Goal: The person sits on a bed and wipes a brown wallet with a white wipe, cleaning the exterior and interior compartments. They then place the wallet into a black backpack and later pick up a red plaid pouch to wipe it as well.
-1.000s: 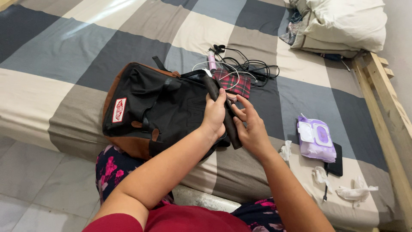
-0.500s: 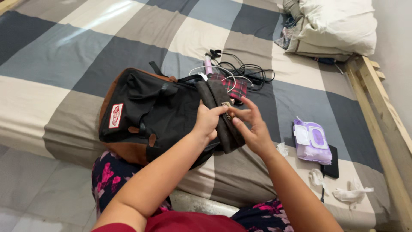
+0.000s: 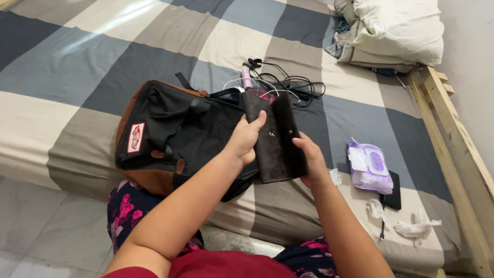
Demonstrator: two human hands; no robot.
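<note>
The dark wallet (image 3: 275, 138), folded shut 0.5 s ago, is now spread open btwn both hands; left hand (image 3: 244, 140) grips its left flap, right hand (image 3: 309, 159) its right edge, above the black backpack (image 3: 175, 128) on the bed (image 3: 77, 67); inside is thus exposed for inspection.

Bed (image 3: 154, 36) w/ checked cover, grey/blue/cream. Wood bed frame (image 3: 453, 128) at its right edge, white wall (image 3: 471, 46) beyond. Grey tile floor (image 3: 36, 231) below bed.
</note>
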